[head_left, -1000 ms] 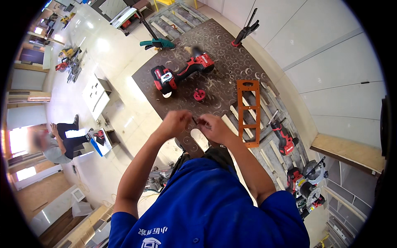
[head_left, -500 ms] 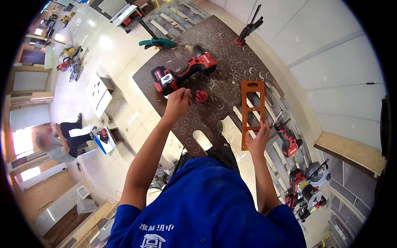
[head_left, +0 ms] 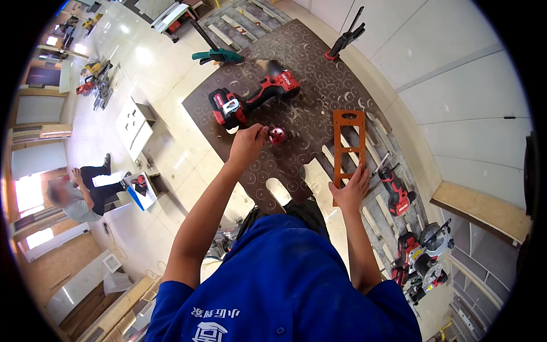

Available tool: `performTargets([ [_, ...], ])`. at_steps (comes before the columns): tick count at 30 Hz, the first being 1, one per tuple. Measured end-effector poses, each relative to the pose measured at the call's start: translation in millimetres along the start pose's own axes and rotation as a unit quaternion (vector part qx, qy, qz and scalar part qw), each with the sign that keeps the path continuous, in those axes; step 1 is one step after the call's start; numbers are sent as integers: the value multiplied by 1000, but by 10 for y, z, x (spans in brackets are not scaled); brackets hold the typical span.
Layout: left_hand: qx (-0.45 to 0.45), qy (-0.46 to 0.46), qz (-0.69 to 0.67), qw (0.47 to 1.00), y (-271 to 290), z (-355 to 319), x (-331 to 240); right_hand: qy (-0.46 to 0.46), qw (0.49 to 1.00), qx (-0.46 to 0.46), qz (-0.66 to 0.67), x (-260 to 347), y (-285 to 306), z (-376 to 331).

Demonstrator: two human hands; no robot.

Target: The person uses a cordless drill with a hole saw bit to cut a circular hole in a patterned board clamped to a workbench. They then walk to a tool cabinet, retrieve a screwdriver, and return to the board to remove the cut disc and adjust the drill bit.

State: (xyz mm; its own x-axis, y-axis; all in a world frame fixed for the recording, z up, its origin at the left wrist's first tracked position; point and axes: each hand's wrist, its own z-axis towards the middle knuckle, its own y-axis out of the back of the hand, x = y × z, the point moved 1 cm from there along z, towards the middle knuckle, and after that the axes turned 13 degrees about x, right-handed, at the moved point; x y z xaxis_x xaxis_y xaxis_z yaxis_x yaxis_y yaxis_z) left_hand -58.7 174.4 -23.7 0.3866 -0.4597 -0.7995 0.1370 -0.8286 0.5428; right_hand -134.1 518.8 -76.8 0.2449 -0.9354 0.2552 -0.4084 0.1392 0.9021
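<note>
Pinched in the fingers of my left hand (head_left: 248,142) is the shank end of a small red hole saw (head_left: 277,135), its round cup pointing right above the dark brown board (head_left: 259,171). My right hand (head_left: 352,189) grips the lower end of an orange slotted template (head_left: 348,122), thumb on one side and fingers along the other; the hand hides its bottom part. Just beyond my left hand a red and black cordless drill (head_left: 268,91) lies on its side on the board, its battery toward the left.
A green-handled clamp (head_left: 217,56) and a black clamp (head_left: 345,41) sit at the board's far edges. Right of the board, a slatted pallet (head_left: 380,128) carries another red cordless tool (head_left: 394,191) and a circular saw (head_left: 427,259). A person (head_left: 80,194) sits far left.
My left hand has turned the hole saw slightly, so its face shows more. My right hand has slid left across the lower end of the template, covering more of it.
</note>
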Motion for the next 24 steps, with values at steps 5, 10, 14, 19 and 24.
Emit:
performTargets([
  [5, -20, 3, 54, 998, -7, -114, 49, 60, 996, -48, 54, -83, 57, 42],
  [10, -17, -39, 44, 998, -27, -241, 152, 147, 979, -90, 110, 9, 256, 52],
  [14, -57, -159, 64, 983, -69, -330, 184, 187, 956, -63, 219, 84, 214, 38],
  [19, -34, -129, 32, 990, -153, -402, 82, 151, 902, 73, 399, 272, 146, -128],
  [24, -57, -134, 7, 989, -281, -406, 11, 152, 864, 107, 467, 285, 34, -191],
])
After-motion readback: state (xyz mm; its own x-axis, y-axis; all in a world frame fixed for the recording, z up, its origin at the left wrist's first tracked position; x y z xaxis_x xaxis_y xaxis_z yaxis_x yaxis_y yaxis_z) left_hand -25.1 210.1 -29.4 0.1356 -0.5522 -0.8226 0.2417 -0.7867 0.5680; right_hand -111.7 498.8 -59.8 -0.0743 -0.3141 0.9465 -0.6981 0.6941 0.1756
